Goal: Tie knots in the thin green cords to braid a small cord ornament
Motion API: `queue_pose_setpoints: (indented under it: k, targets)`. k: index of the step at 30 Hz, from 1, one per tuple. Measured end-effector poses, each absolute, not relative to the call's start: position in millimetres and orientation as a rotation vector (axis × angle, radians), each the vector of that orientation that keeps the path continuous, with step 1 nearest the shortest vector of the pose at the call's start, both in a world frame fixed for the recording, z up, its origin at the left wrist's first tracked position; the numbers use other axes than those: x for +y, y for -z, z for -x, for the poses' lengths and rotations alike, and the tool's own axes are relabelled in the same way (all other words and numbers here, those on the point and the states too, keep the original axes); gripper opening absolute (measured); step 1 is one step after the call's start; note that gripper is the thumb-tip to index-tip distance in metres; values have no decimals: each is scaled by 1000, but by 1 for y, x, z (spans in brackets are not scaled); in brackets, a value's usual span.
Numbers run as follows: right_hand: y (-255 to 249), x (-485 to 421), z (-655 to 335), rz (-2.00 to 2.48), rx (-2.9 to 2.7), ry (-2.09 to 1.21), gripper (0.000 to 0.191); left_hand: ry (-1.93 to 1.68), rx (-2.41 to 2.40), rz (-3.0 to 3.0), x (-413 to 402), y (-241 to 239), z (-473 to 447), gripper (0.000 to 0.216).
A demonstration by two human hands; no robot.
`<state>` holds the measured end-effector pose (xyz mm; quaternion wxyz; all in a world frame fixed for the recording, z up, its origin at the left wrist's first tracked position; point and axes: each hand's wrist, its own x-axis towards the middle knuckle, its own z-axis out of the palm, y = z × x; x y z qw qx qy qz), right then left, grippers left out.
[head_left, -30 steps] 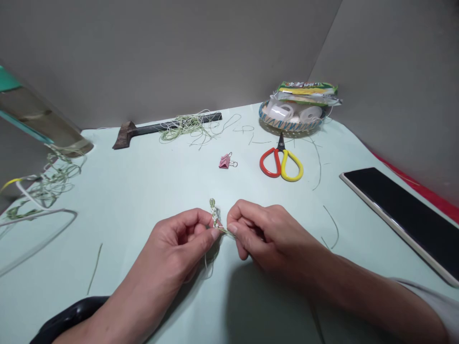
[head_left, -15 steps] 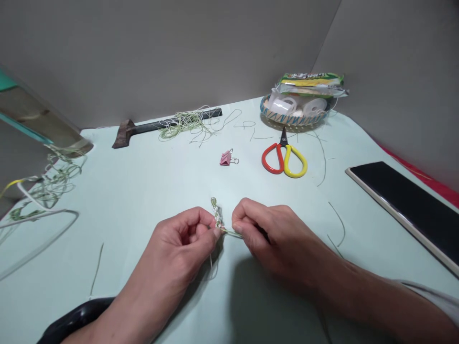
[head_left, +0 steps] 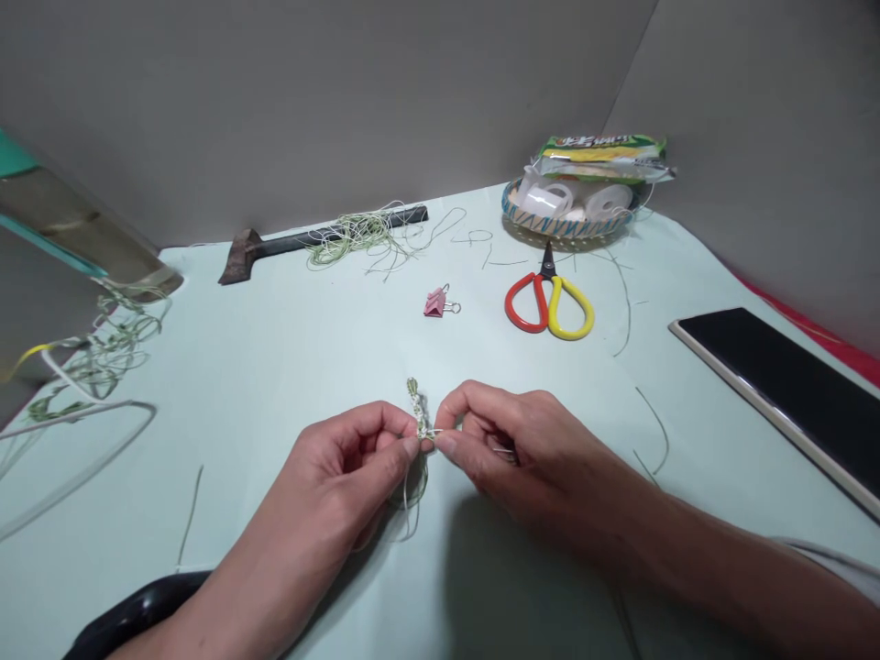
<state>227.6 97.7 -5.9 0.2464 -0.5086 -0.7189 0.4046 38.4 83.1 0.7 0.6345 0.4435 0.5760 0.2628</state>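
Head view: a shallow basket (head_left: 565, 225) with blue lacing is holding white spools (head_left: 609, 202), and a printed packet (head_left: 605, 159) is lying across its top. Between the hands, over the bench (head_left: 275, 348), a short, green-and-white knotted cord (head_left: 416, 403) is ending in a rounded green tip. The left hand (head_left: 350, 467) is keeping its grip pinched on the lower end; the right hand's (head_left: 509, 440) grip is pinching thin strands (head_left: 434, 431) beside it.

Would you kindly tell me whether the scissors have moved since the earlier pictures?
No: the scissors keep their place just in front of the basket; both shift slightly in view together, which suggests camera motion.
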Motion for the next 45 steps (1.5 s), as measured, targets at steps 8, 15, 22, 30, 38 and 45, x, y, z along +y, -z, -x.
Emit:
queue_pose_setpoints:
  k: [8, 15, 22, 30, 38, 45]
  targets:
    - [9, 96, -230, 1375, -1961, -1138, 16, -570, 1340, -1052, 83, -3, -37, 27]
    - [10, 97, -232, 1327, -1947, -1192, 18, -445, 1441, -1241, 83, -5, -41, 40]
    - [9, 96, -235, 1277, -1974, -1229, 19, -636, 1497, -1471, 84, -9, -42, 24]
    - [12, 96, -234, 1261, -1976, -1223, 20, -586, 1424, -1141, 80, -3, -44, 35]
    - [14, 96, -234, 1217, -1987, -1231, 18, -577, 1289, -1021, 74, -3, -42, 31]
    - [15, 95, -234, 1232, -2025, -1171, 16, -632, 1348, -976, 74, -2, -43, 33]
